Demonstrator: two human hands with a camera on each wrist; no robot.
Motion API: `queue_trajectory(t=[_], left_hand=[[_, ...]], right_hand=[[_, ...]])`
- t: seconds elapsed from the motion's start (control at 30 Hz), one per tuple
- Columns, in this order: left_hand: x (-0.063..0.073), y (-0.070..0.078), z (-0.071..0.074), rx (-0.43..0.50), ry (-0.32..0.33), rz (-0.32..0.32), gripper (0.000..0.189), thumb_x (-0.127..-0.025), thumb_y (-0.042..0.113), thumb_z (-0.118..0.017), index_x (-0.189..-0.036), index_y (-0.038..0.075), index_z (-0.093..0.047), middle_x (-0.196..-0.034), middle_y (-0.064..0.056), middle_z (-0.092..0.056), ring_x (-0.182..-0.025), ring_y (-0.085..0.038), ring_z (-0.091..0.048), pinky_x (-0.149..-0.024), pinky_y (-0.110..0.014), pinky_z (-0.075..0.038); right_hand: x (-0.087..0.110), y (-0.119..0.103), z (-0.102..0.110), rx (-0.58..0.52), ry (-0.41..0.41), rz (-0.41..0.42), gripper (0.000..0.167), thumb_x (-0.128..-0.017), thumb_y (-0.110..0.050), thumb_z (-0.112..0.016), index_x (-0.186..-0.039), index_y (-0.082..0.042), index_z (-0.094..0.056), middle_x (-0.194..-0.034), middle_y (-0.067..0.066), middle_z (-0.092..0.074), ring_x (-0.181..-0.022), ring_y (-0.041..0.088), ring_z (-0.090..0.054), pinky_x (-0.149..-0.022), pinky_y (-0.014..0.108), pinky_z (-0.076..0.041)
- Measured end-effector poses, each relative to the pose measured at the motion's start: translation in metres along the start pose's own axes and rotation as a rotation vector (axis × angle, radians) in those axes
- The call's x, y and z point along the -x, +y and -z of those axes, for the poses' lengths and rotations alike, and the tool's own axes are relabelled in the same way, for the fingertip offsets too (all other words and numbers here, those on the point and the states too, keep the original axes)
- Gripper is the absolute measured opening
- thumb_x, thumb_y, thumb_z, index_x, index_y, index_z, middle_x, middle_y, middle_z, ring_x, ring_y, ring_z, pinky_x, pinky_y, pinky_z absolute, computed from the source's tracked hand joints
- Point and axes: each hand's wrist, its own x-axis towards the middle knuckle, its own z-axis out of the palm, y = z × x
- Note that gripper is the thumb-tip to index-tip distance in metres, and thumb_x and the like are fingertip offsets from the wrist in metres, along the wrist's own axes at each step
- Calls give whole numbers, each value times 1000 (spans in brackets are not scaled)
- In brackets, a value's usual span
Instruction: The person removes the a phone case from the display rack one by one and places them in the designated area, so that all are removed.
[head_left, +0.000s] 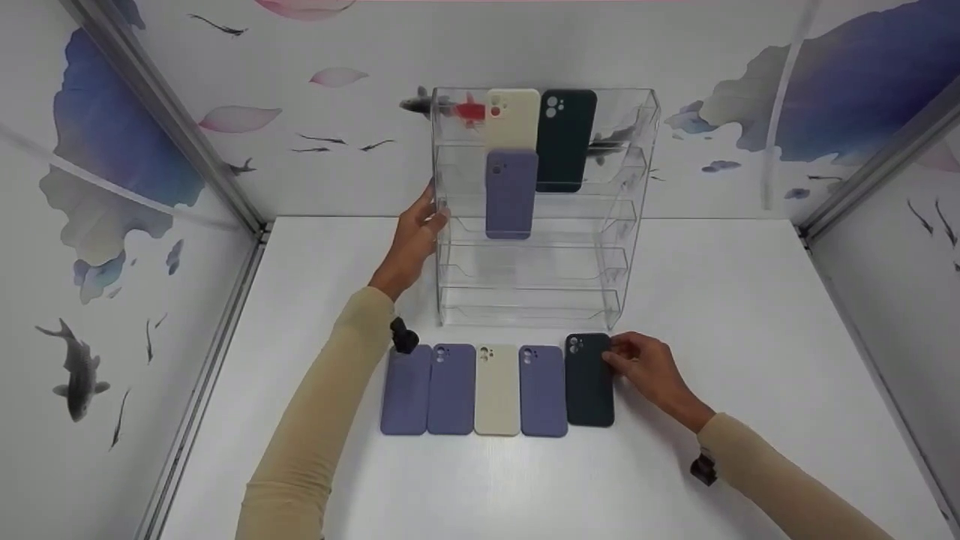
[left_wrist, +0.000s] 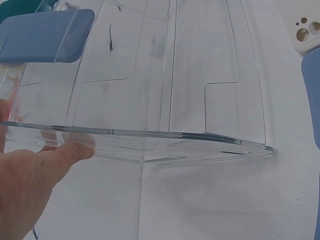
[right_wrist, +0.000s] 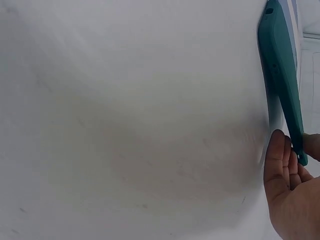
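A clear acrylic tiered display rack (head_left: 525,266) stands upright at the back of the white table. My left hand (head_left: 414,238) grips its left side panel, the thumb (left_wrist: 75,150) on the near face in the left wrist view. At the right end of a row of phone cases, my right hand (head_left: 651,369) pinches a dark green phone case (head_left: 589,382) by its upper right edge. In the right wrist view that green case (right_wrist: 281,70) is tilted, its pinched end between thumb and fingers.
Left of the green case lie purple phone cases (head_left: 451,390) and a cream one (head_left: 497,390). The rack's upper tiers hold a cream case (head_left: 512,120), a dark green case (head_left: 568,139) and a purple case (head_left: 511,195). Patterned walls (head_left: 337,150) enclose the table.
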Motion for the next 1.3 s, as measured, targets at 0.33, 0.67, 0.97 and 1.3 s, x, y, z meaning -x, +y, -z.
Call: queue_trajectory(t=[0.33,0.67,0.97,1.3], left_hand=[[-3,1,0,11,15,20,71,-118,32,-55,-179,29,-18,-178,-14,-32,-164,-33,-34,-127,-62,-35],[-3,0,-1,16,15,14,71,-117,31,-55,-178,31,-18,-180,-15,-29,-164,-33,-33,-127,-62,-35],[-2,-1,-1,15,11,5,71,-118,31,-54,-178,31,-18,-180,-14,-29,-164,-32,-33,-126,-61,-37],[-2,0,-1,13,-2,-2,72,-118,32,-54,-179,31,-15,-180,-17,-26,-166,-35,-29,-127,-69,-29]], right_hand=[[-4,1,0,18,-17,-32,28,-101,-4,-79,-125,9,-74,-100,14,-75,-85,24,-69,-70,21,-58],[-5,0,-1,-15,-47,-37,29,-101,-4,-79,-126,11,-73,-99,15,-76,-83,20,-70,-69,23,-59],[-2,-2,0,4,-71,-49,29,-102,-4,-77,-127,11,-73,-101,15,-76,-85,22,-71,-70,23,-60],[0,-2,0,10,-86,-19,25,-101,-1,-77,-122,12,-75,-96,14,-76,-79,20,-71,-66,24,-60]])
